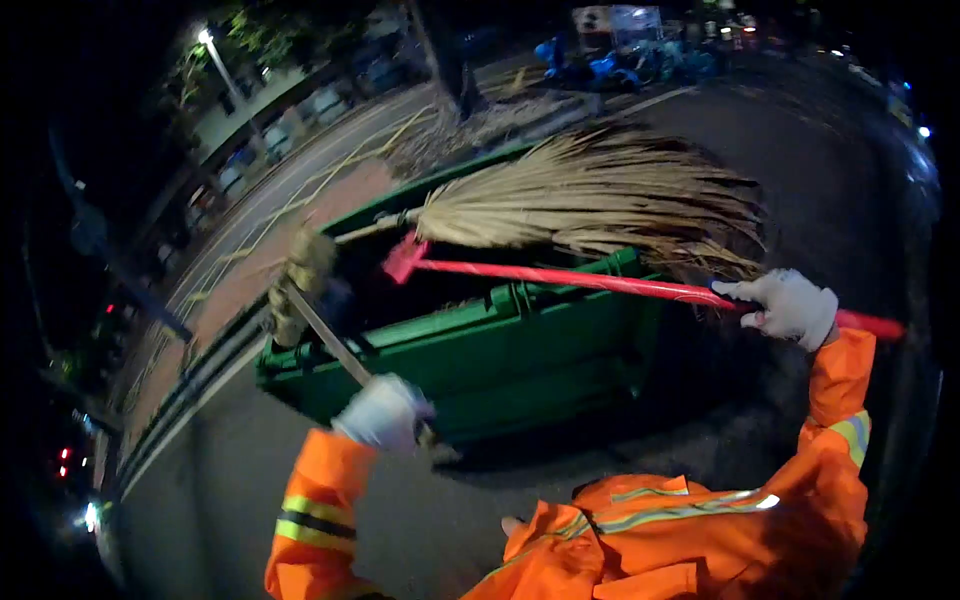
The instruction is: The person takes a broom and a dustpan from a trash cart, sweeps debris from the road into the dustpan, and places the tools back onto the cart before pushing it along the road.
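My left hand [385,410], in a white glove, is closed around a wooden stick [330,338]. At the stick's far end is a tan, lumpy bundle [305,268], too blurred to name. My right hand [790,305], also gloved, grips a long red-handled tool [560,277] near its rear end. That tool's small red head [405,258] is over the opening of a green bin [480,375]. Across the bin's far side lies a large straw broom [590,195], its bristles fanning right past the rim.
Dark asphalt [240,500] surrounds the bin. Beyond it run a curb and a reddish pavement strip [345,195] with yellow lines. A tree trunk [445,65] rises behind. Parked scooters or bikes [610,68] stand at the top, and a lit street lamp [206,38] at upper left.
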A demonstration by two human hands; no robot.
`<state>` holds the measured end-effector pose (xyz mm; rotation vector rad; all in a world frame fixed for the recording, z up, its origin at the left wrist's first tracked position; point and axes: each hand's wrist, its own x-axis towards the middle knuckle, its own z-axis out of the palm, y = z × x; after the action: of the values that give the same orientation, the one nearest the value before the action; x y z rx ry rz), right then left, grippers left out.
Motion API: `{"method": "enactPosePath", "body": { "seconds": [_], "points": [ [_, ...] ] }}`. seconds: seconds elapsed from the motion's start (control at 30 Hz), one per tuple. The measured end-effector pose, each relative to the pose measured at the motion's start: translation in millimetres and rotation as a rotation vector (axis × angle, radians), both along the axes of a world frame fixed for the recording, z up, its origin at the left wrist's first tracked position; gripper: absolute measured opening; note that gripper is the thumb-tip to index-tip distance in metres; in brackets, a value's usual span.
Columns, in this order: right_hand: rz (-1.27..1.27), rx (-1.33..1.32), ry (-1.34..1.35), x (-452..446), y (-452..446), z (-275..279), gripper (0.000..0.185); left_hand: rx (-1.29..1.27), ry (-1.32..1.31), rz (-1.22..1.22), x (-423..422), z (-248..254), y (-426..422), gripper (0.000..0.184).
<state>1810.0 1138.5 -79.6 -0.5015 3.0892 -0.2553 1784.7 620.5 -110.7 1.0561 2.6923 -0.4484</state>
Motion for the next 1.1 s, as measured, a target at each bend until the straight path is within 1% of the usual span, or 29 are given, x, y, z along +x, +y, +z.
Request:
{"method": "enactPosePath", "body": {
  "seconds": [0.07,0.1,0.13,0.17,0.2,0.23,0.27,0.33,0.37,0.4,0.43,0.47,0.5,0.53,0.6,0.63,0.67,0.7,0.77,0.8,0.83,0.87,0.93,1.0,1.03,1.07,1.1],
  "points": [
    [-0.092,0.114,-0.010,18,-37,36,0.055,-0.027,-0.214,0.003,6,-59,-29,0.039],
    [-0.060,0.196,0.119,24,-52,45,0.053,0.018,-0.226,-0.066,17,-67,-40,0.040],
    [-0.023,0.283,0.240,29,-68,53,0.052,0.063,-0.245,-0.131,26,-62,-54,0.042],
    [0.014,0.372,0.355,31,-85,58,0.050,0.136,-0.218,-0.170,26,-40,-66,0.041],
    [0.049,0.354,0.467,32,-100,58,0.044,0.218,-0.206,-0.204,34,-14,-76,0.041],
    [0.014,0.410,0.450,30,-117,57,0.040,0.313,-0.199,-0.229,38,-5,-90,0.041],
    [-0.014,0.470,0.438,26,-129,57,0.035,0.399,-0.157,-0.258,36,-7,-105,0.037],
    [-0.052,0.652,0.512,16,-150,52,0.030,0.561,-0.059,-0.300,25,-8,-142,0.029],
    [-0.067,0.735,0.551,14,-161,51,0.028,0.730,0.009,-0.278,13,-7,-167,0.027],
    [-0.085,0.784,0.512,11,-173,55,0.028,0.786,0.117,-0.251,0,-9,-198,0.038],
    [-0.099,0.832,0.475,6,-183,60,0.028,0.958,0.154,-0.164,-13,-9,-223,0.032],
    [-0.110,0.882,0.436,-1,-193,64,0.028,1.025,0.227,-0.141,-20,0,-232,0.029],
    [-0.119,0.898,0.393,-12,-198,64,0.028,1.144,0.232,-0.084,-31,2,-237,0.017],
    [-0.131,0.887,0.426,-21,-206,63,0.024,1.416,0.030,-0.109,-52,-4,-253,0.024],
    [-0.164,0.857,0.495,-36,-218,62,0.019,1.507,0.205,0.131,-59,20,-258,0.018],
    [-0.142,0.804,0.593,-42,-224,55,0.023,1.515,0.218,0.238,-72,17,-272,0.016],
    [-0.111,0.770,0.603,-54,-232,44,0.019,1.517,0.230,0.346,-92,8,-292,0.016],
    [-0.090,0.735,0.608,-72,-244,27,0.017,1.540,0.287,0.385,-138,-39,-330,0.017],
    [-0.056,0.684,0.609,-113,-263,-8,0.014,1.507,0.402,0.376,-175,-75,-351,0.019],
    [-0.042,0.677,0.595,-124,-269,-23,0.016,1.501,0.481,0.359,-182,-90,-359,0.021],
    [-0.073,0.628,0.522,-136,-278,-41,0.026,1.320,0.538,0.511,-185,-101,-366,0.022],
    [-0.060,0.552,0.570,-148,-285,-58,0.028,1.129,0.597,0.652,-190,-111,-374,0.024],
    [-0.103,0.384,0.588,-166,-307,-82,0.029,0.863,0.465,0.942,-184,-123,-390,0.026],
    [-0.145,0.188,0.560,-180,-330,-101,0.032,0.970,0.678,0.821,-181,-145,-392,0.025],
    [-0.196,0.165,0.626,-184,-337,-115,0.034,0.963,0.688,0.852,-179,-144,-386,0.026],
    [-0.259,0.120,0.597,-188,-344,-120,0.035,0.955,0.695,0.884,-177,-142,-383,0.026],
    [-0.338,0.113,0.624,-190,-351,-126,0.034,0.906,0.779,0.811,-176,-145,-384,0.025]
  ]
}}
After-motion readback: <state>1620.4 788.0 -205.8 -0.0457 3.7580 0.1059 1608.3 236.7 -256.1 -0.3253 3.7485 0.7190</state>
